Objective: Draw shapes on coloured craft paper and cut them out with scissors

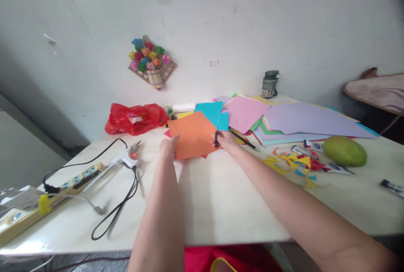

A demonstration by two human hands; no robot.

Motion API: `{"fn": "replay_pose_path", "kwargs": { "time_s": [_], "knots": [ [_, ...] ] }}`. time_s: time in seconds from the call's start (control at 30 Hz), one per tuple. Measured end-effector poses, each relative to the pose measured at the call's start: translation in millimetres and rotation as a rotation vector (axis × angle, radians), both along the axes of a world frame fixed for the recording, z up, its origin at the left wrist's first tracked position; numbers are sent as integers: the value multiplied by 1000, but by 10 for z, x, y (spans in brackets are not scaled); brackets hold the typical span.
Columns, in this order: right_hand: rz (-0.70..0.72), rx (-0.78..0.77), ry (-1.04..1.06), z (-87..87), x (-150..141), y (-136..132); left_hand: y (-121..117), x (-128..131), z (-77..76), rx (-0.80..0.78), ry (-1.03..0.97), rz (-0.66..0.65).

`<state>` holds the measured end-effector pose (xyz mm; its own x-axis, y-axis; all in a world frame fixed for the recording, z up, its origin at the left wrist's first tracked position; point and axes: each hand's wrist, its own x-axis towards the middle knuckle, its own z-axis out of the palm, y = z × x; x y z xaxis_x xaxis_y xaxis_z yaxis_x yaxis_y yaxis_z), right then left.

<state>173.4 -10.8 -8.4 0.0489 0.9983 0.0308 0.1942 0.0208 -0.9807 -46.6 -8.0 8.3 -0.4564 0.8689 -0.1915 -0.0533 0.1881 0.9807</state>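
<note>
A sheet of orange paper [194, 137] is in front of me, and the thumb of my left hand [169, 145] lies over its left edge, pinching it. At the sheet's right corner, my right hand [226, 140] is closed around scissors with black handles [216, 138]; their blades are hard to make out. Red paper [167, 133] peeks out from beneath the orange sheet. Blue paper [209, 107] lies behind it, with a smaller blue piece [223, 120] near the right hand. A black pen [244, 140] rests just right of that hand.
A glue gun [126, 156] and power strip [78, 181] with cords occupy the left side. Behind them sits a red plastic bag [135, 118]. To the right are stacked coloured sheets [309, 118], paper scraps [293, 162], glue tubes [337, 168], a green fruit [344, 150] and a jar [270, 84].
</note>
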Motion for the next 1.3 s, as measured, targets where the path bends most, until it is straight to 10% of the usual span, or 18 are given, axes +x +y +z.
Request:
{"fn": "replay_pose_path", "kwargs": {
  "time_s": [0.27, 0.57, 0.83, 1.3],
  "knots": [
    [-28, 38, -45, -74, 30, 63, -174, 137, 194, -64, -101, -375],
    [-107, 180, 311, 21, 73, 32, -184, 168, 190, 267, -173, -459],
    [-350, 309, 153, -1, 385, 252, -95, 230, 94, 384, -604, -491],
    [29, 37, 498, 221, 347, 6, -157, 256, 75, 155, -453, -502]
  ]
}}
